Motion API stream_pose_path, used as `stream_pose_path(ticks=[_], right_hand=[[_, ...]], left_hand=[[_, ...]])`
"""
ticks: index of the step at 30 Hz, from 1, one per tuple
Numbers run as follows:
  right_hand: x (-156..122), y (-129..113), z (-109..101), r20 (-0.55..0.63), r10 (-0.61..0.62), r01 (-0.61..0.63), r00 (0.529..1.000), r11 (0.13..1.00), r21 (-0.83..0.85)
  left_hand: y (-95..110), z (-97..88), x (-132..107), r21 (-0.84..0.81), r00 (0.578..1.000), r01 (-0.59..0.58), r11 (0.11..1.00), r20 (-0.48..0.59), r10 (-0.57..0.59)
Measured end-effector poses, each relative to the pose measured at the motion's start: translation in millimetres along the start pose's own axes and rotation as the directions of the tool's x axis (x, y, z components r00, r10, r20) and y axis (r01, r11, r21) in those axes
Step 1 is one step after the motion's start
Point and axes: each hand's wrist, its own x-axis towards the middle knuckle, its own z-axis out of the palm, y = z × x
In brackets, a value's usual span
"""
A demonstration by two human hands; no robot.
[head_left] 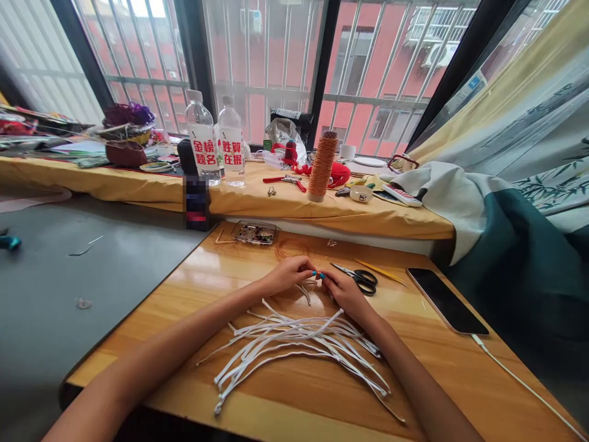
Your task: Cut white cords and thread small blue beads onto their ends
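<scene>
A tall window with dark frames and pale metal bars spans the back. Below it runs a ledge draped in yellow cloth, and in front of that stands a glossy, light-brown wooden surface. A loose bundle of flat white cords lies across the near middle of this surface, between the two forearms, its strands overlapping and curving downward at both ends.

The bare left hand and right hand meet just beyond the bundle, blue nails almost touching. The fingers of both are pinched together on a small orange piece, too tiny to make out in detail.

To the right, a black-screened smartphone lies flat, joined to a white cable. On the ledge, two clear plastic bottles with red-lettered labels stand upright side by side, and an upright cone-like spool of orange thread stands to their right. Black-handled scissors rest just beside the right hand, near a slim yellow pointed stick. A clear rectangular box of little pieces sits at the far edge. Short pale strands lie close under the left fingertips.
</scene>
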Motion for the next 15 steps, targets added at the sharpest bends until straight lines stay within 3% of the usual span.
stream_pose_path(ticks=[7,11,15], right_hand=[[2.0,-0.2,-6.6,0.125,0.037,-0.056,0.991,0.987,0.149],[2.0,-2.1,-8.4,0.091,0.047,-0.064,0.995,0.980,0.191],[1.2,0.1,-7.8,-0.007,0.005,-0.004,1.000,0.993,0.115]], left_hand=[[-1.8,1.9,-1.9,0.053,0.959,-0.276,0.960,-0.051,0.278],[0.1,-0.6,-1.5,0.076,0.975,-0.222,0.972,0.007,0.223],[-2.4,-0.8,-0.2,0.085,0.985,-0.160,0.984,0.077,0.153]])
